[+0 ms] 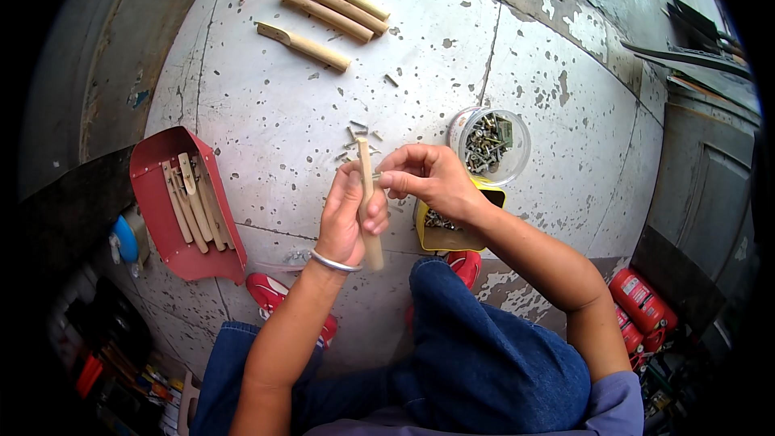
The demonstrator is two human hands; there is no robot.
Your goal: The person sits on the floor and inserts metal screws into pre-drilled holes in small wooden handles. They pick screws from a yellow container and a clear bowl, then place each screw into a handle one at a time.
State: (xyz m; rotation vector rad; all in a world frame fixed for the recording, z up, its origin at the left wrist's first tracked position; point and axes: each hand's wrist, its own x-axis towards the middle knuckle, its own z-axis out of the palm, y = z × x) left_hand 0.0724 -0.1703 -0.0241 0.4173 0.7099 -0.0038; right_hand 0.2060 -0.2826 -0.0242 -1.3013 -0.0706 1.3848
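One stick in hand, four done, more waiting

In the middle of the frame, the left hand (349, 211) gripped a wooden stick (367, 202); the right hand (424, 178) fingers pinched a small pin at it. Four sticks (327, 8) lay at the top, and more sat in the red tray (161, 202) at the left.

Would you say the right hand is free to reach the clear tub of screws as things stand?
Probably yes: the right hand pinches only something small at the wooden stick, and the open clear tub sits just beyond it, nothing between.

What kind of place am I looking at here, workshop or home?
Likely a small workshop floor: worn, paint-flecked concrete floor, finished wooden handles laid in a row, a clear tub of screws, and a red tray of more handles. The left hand holds one handle.
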